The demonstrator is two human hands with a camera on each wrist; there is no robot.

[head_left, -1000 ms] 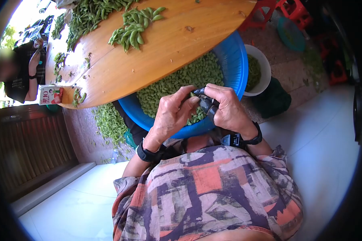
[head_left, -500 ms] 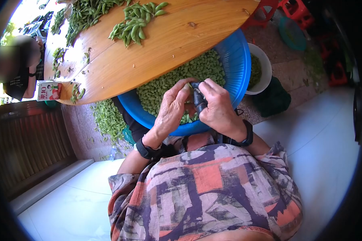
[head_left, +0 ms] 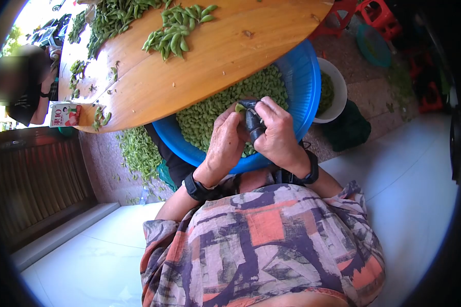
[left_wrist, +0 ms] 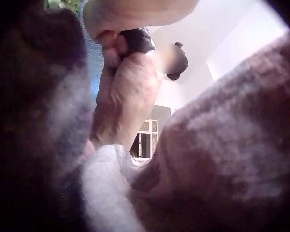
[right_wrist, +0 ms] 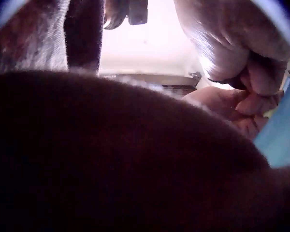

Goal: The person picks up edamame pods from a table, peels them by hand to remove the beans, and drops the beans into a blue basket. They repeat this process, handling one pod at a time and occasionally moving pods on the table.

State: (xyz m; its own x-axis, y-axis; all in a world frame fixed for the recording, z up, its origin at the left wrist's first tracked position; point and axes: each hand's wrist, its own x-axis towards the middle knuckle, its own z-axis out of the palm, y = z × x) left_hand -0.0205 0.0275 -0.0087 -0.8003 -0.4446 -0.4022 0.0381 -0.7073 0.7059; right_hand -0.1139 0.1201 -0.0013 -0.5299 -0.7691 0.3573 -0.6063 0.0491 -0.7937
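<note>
Over a large blue basin (head_left: 300,97) of shelled green beans (head_left: 200,125), both hands meet at the fingertips. A small green soybean pod (head_left: 239,107) is pinched between them. My left hand (head_left: 223,140) grips it from the left, with thumb and fingers close together. From the right, my right hand (head_left: 279,135) has its curled fingers at the pod; black covers (head_left: 253,124) wrap its digits there. In the left wrist view the right hand (left_wrist: 130,89) shows beyond the left, with part of a black cover (left_wrist: 137,41). The pod's far end is hidden by fingers.
A wooden table (head_left: 230,46) overhangs the basin, bearing piles of unshelled pods (head_left: 174,33) and a printed carton (head_left: 65,114). Right of the basin stands a white bucket (head_left: 338,92). Empty husks (head_left: 138,156) lie on the floor at left. Another person (head_left: 25,87) sits across.
My right hand has turned and moved a little left, its black-covered digits now against the left fingertips. More of the green pod shows. The person across has leaned in.
</note>
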